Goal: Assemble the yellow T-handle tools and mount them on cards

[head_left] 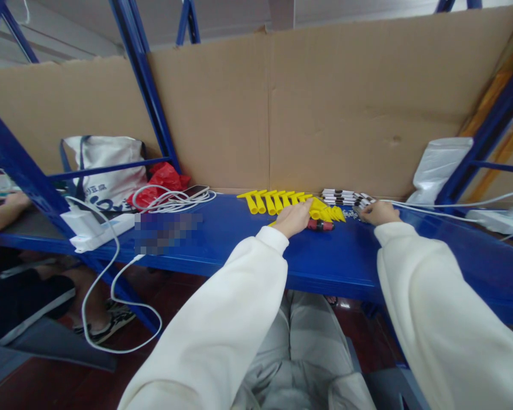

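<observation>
My left hand [294, 218] is closed on a yellow plastic piece [272, 224], a bit of which pokes out at the near side of the hand. Behind it stands a row of yellow tube-like plastic pieces with flat tops [270, 200]. More yellow pieces [331, 213] lie in a heap just right of that hand. A dark red screwdriver-like tool [320, 225] rests in front of the heap. My right hand [381, 213] has its fingers pinched together over small white bits [349, 215]; what they hold is too small to make out. Beside it lie stacked black-and-white pieces [342, 196].
The blue workbench [325, 256] has a cardboard wall [325, 114] behind it. A power strip [106, 230], coiled white cables [175, 199], a red bag [166, 177] and a cloth bag [106, 162] are left. A white pouch [438, 168] leans right. Another person's arm [4, 210] shows far left.
</observation>
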`<state>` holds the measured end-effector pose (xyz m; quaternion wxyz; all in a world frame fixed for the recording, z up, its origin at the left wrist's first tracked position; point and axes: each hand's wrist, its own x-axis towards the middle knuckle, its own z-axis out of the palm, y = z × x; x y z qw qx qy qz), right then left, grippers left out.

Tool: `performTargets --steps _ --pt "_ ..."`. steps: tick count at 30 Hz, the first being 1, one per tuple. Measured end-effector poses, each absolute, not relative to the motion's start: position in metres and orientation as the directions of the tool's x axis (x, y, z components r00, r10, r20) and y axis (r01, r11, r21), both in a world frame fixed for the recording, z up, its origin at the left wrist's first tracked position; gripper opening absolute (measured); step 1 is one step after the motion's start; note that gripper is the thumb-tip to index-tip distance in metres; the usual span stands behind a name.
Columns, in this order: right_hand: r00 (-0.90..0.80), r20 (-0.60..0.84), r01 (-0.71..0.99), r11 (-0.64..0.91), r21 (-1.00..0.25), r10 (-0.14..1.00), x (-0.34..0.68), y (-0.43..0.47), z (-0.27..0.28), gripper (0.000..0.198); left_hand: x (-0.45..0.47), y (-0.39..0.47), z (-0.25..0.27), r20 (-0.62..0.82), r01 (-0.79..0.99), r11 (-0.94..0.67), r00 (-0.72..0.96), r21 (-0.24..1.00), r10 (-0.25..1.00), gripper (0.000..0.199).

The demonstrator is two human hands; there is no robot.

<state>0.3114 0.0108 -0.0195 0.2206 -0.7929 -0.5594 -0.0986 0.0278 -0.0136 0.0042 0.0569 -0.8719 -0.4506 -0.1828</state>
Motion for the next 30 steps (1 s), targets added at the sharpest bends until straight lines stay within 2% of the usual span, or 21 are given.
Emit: performTargets --steps 6,13,20,24,27,30 --pt "0.351 0.331 0.935 -0.313 -0.165 0.876 0.302 0.011 -0.02 0.019 0.028 -0.012 0.003 0.371 0.798 -0.597 0.532 0.079 0.761 0.058" --pt "0.27 0.36 0.962 -0.232 -0.144 0.893 0.304 0.011 -0.019 0.015 0.027 -0.014 0.004 0.361 0.793 -0.605 0.543 0.077 0.758 0.057" --pt "0.266 0.367 0.964 -0.252 -0.086 0.892 0.295 0.005 -0.017 0.02 0.028 -0.015 0.005 0.371 0.796 -0.597 0.528 0.098 0.764 0.058" --pt "0.278 0.298 0.959 -0.284 -0.024 0.913 0.287 0.0 -0.013 0.026 0.026 -0.01 0.005 0.446 0.757 -0.62 0.492 0.206 0.748 0.058" --pt "0.259 0.274 0.963 -0.269 -0.002 0.926 0.287 0.0 -0.012 0.029 0.025 -0.005 0.007 0.548 0.662 -0.659 0.424 0.357 0.721 0.056" --pt "0.247 0.263 0.967 -0.253 -0.01 0.933 0.292 0.006 -0.017 0.031 0.028 0.0 0.011 0.62 0.504 -0.674 0.303 0.54 0.724 0.044"
